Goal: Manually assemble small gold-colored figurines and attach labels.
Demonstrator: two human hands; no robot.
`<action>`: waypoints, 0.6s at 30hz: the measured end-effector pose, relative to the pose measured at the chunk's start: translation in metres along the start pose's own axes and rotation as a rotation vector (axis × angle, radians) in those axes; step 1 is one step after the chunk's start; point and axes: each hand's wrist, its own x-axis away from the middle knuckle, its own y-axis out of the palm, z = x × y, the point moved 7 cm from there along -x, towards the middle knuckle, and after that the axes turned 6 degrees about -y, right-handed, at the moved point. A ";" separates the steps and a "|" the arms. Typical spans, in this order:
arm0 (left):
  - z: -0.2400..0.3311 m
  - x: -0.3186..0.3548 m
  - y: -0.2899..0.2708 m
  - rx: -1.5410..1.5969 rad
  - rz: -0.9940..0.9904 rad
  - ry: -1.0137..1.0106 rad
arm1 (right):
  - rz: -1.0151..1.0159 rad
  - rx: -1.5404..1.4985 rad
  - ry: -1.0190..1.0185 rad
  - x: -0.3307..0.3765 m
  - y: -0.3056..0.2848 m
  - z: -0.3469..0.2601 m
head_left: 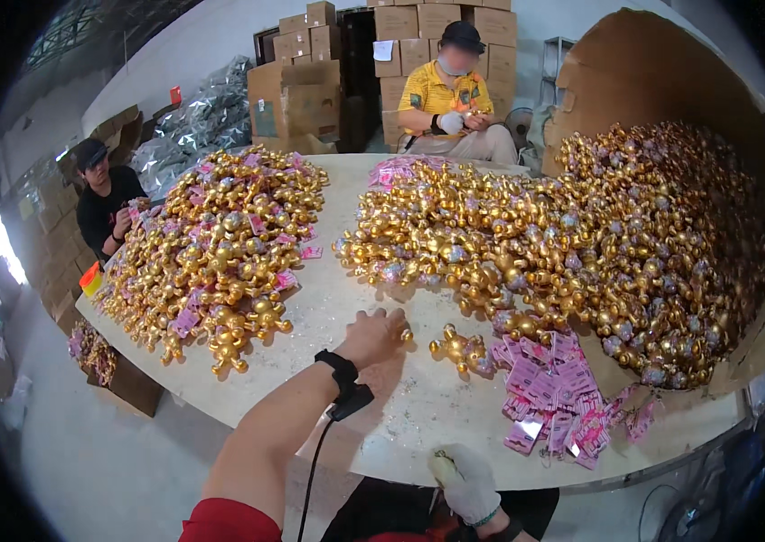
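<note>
My left hand (373, 340), bare and with a black strap at the wrist, is closed low over the middle of the table. A round gold knob (407, 335) peeks out at its fingertips, apparently part of a shiny gold figurine mostly hidden by the hand. Just right of it lies a single gold figurine (462, 350) with rounded limbs. My right hand (471, 492), in a white glove, is at the table's near edge, its fingers curled around something narrow and yellowish-green that I cannot make out. Beyond it lies a loose pile of pink printed cards (549, 388).
Gold figurines with pink cards form a left heap (220, 235); a larger heap (635, 244) spills from a big cardboard box (662, 77). One person (445, 99) in yellow sits across the table, another (107, 199) in black at left. Stacked cartons (310, 99) stand behind.
</note>
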 end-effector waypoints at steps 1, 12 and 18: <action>-0.013 0.002 -0.003 0.076 0.064 -0.029 | -0.043 -0.023 0.049 0.002 0.002 0.001; 0.034 0.115 -0.008 2.322 -0.238 -0.335 | -0.087 -0.139 0.059 -0.002 -0.011 -0.006; 0.062 0.154 -0.012 2.290 -0.163 -0.402 | 0.034 0.184 -0.299 -0.003 -0.026 -0.062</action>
